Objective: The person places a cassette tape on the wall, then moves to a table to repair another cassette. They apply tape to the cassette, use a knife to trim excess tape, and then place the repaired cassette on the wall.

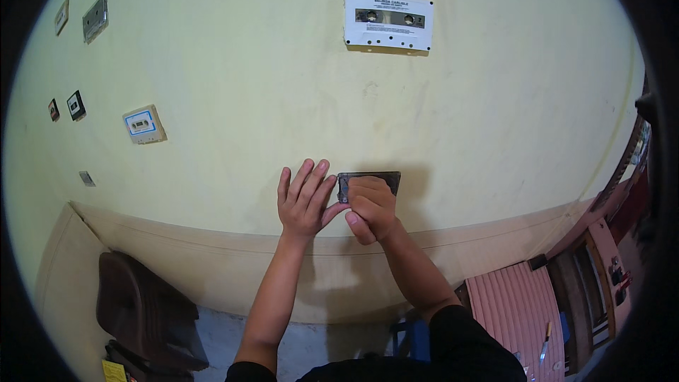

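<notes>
A dark cassette tape [369, 179] lies flat against the pale yellow wall [247, 64] at about the middle of the view. My right hand [372, 209] presses on it with fingers folded over its lower part, so it is partly hidden. My left hand [304, 200] rests flat on the wall just left of the cassette, fingers spread and pointing up, its thumb touching the cassette's left edge and my right hand.
A white cassette [387, 21] is stuck to the wall above. Several more cassettes hang at the left: a beige one [144, 124], a clear one [95, 18], small dark ones [75, 105]. A brown chair [145, 315] stands lower left, a pink striped surface [513, 308] lower right.
</notes>
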Available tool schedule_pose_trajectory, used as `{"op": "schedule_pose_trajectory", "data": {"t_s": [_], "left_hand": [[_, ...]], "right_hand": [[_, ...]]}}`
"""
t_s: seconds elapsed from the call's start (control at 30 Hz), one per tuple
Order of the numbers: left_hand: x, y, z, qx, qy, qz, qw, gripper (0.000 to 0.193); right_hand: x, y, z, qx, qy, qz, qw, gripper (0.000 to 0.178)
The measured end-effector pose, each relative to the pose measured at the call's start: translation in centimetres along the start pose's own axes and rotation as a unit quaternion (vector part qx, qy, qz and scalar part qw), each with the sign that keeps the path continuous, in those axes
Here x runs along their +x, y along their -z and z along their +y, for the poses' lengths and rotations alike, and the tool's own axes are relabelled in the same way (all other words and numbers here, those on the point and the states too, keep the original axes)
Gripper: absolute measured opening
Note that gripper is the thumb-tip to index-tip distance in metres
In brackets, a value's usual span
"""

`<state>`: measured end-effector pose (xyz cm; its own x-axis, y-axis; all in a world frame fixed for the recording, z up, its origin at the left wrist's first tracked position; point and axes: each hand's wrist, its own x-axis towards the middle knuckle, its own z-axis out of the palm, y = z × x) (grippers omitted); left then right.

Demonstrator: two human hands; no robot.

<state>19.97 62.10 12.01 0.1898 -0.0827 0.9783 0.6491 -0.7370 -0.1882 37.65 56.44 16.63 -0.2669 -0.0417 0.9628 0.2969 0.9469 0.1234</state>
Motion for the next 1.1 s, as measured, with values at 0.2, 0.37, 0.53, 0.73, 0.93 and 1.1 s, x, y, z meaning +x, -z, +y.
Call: {"op": "schedule_pose_trajectory", "data": {"t_s": [0.2, 0.37, 0.53, 0.73, 0.93, 1.1], "left_hand": [[0.1, -0.3, -0.1, 0.005, -0.017, 0.02, 1.0, 0.067], [0.2, 0.0, 0.0, -0.006, -0.011, 0.015, 1.0, 0.061], [0.0, 0.4, -0.1, -0.002, -0.025, -0.013, 1.0, 0.049], [-0.1, 0.1, -0.2, -0.016, -0.011, -0.003, 1.0, 0.045], [-0.1, 0.1, 0.1, -0.027, 0.003, 0.008, 1.0, 0.052], [-0.2, 0.3, 0.0, -0.023, -0.004, 0.005, 1.0, 0.054]], "right_hand": [[3.6, 2.2, -8.1, 0.001, 0.087, -0.015, 0.996, 0.032], [3.5, 1.4, -5.1, -0.029, 0.055, -0.024, 0.998, 0.033], [1.6, 0.6, 0.1, -0.016, 0.026, 0.032, 0.999, 0.031], [1.1, 0.3, -0.1, -0.057, 0.055, 0.029, 0.996, 0.033], [2.5, 0.0, -3.4, -0.059, 0.039, 0.055, 0.996, 0.035], [2.5, -1.0, -6.2, -0.093, 0.159, -0.02, 0.983, 0.035]]}}
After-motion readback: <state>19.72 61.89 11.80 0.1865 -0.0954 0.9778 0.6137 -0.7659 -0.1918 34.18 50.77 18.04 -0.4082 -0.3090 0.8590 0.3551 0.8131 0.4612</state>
